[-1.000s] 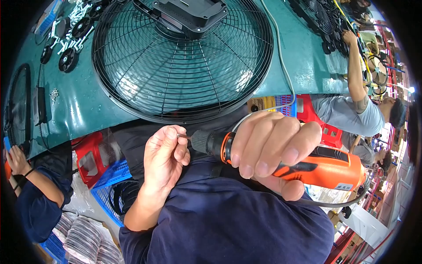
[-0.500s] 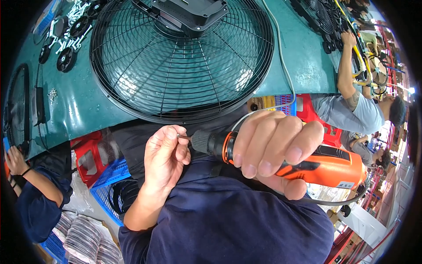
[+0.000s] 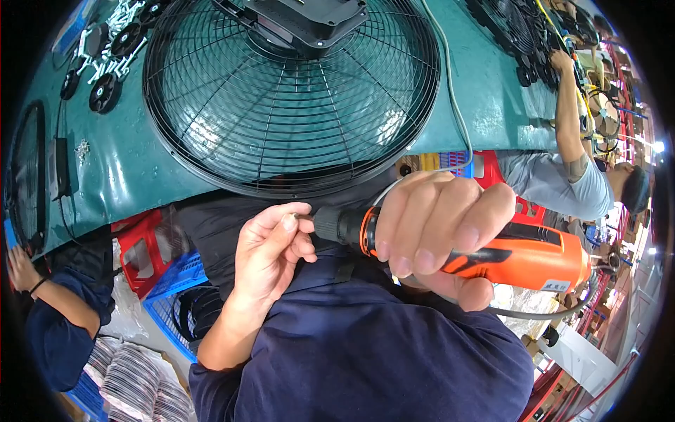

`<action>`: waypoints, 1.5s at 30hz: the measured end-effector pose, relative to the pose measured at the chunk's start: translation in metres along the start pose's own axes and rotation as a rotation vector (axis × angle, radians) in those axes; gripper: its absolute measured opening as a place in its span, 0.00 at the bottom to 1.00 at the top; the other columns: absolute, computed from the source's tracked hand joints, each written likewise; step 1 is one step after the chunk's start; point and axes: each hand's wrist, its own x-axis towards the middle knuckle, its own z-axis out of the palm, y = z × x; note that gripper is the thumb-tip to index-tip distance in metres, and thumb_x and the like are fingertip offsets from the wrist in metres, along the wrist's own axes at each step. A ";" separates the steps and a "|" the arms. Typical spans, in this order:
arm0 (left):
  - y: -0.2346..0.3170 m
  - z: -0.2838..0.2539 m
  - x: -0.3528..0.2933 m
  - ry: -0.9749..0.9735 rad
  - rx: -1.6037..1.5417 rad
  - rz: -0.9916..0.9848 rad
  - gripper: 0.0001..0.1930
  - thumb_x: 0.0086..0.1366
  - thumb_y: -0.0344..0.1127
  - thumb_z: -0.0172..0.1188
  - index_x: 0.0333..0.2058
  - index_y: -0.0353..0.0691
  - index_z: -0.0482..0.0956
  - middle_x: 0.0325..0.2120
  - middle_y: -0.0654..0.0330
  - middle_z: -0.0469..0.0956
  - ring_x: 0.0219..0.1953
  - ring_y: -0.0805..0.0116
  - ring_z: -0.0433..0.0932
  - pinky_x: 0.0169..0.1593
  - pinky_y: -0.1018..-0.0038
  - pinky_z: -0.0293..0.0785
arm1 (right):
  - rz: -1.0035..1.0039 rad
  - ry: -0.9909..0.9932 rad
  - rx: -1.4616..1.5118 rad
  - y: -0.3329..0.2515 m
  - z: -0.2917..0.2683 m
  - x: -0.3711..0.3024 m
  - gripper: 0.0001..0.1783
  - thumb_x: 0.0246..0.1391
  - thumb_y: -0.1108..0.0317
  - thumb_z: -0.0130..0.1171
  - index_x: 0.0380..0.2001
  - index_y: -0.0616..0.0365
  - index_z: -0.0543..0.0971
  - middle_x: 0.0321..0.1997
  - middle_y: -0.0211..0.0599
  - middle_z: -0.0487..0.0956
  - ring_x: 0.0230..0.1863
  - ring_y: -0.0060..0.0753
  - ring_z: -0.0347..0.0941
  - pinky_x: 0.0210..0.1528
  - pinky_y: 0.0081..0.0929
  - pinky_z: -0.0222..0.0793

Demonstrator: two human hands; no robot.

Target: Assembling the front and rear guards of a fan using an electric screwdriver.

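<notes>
In the middle of the frame the right hand [image 3: 439, 235] is wrapped firmly around an orange electric screwdriver [image 3: 492, 253], fingers closed over its body, with the black nose of the tool pointing toward the left of the picture. The left hand [image 3: 271, 250] meets that nose, its thumb and forefinger pinched together at the bit; something small may sit between them, but it is too small to tell.

Both hands are held close to the person's chest, below the edge of the green table [image 3: 126, 162]. On the table, filling the upper centre of the frame, lies a large black wire fan guard [image 3: 292, 98] with a black motor housing [image 3: 302, 21] at its top. Black wheels [image 3: 105, 91] lie in the upper left, and another person's arm [image 3: 569, 112] works at the upper right.

To do this step well, it seems wise to keep the tool steady and level while the fingertips seat whatever goes on the bit squarely, and to keep the trigger untouched until the left fingers are clear of the tip.
</notes>
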 end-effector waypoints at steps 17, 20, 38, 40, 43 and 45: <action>-0.017 -0.009 0.018 0.116 0.211 -0.035 0.15 0.74 0.43 0.56 0.37 0.34 0.78 0.25 0.62 0.79 0.20 0.78 0.76 0.25 0.78 0.79 | 0.291 -0.035 -0.016 0.004 -0.006 0.017 0.22 0.50 0.70 0.68 0.46 0.64 0.70 0.33 0.46 0.78 0.31 0.35 0.76 0.32 0.33 0.76; -0.017 -0.016 0.017 0.136 0.252 0.025 0.15 0.73 0.42 0.57 0.40 0.33 0.77 0.28 0.61 0.79 0.22 0.78 0.77 0.26 0.77 0.79 | 0.369 -0.030 -0.047 0.013 -0.004 0.024 0.23 0.45 0.73 0.69 0.45 0.64 0.73 0.30 0.41 0.78 0.30 0.29 0.75 0.31 0.26 0.74; 0.001 -0.032 0.029 -0.052 0.413 0.201 0.21 0.73 0.44 0.56 0.49 0.28 0.76 0.41 0.49 0.83 0.39 0.62 0.85 0.43 0.71 0.82 | 0.509 -0.247 -0.120 0.023 0.009 0.043 0.21 0.43 0.77 0.64 0.40 0.60 0.68 0.36 0.45 0.78 0.29 0.36 0.75 0.35 0.33 0.74; 0.000 -0.034 0.029 -0.056 0.396 0.200 0.20 0.74 0.44 0.56 0.49 0.28 0.76 0.41 0.49 0.83 0.40 0.62 0.85 0.43 0.71 0.82 | 0.599 -0.245 -0.118 0.021 0.012 0.050 0.20 0.43 0.78 0.65 0.39 0.60 0.68 0.33 0.44 0.78 0.27 0.35 0.75 0.33 0.32 0.74; 0.000 -0.034 0.029 -0.056 0.377 0.188 0.20 0.74 0.43 0.55 0.49 0.28 0.76 0.41 0.50 0.83 0.40 0.63 0.84 0.43 0.70 0.82 | 0.529 -0.229 -0.141 0.027 0.013 0.046 0.19 0.42 0.77 0.65 0.37 0.60 0.69 0.30 0.43 0.78 0.25 0.34 0.74 0.31 0.31 0.73; 0.002 -0.032 0.029 -0.056 0.369 0.176 0.19 0.74 0.43 0.55 0.50 0.28 0.76 0.41 0.50 0.83 0.40 0.63 0.84 0.44 0.70 0.82 | 0.534 -0.209 -0.153 0.026 0.017 0.047 0.17 0.42 0.77 0.65 0.35 0.60 0.69 0.28 0.41 0.77 0.22 0.33 0.73 0.28 0.31 0.72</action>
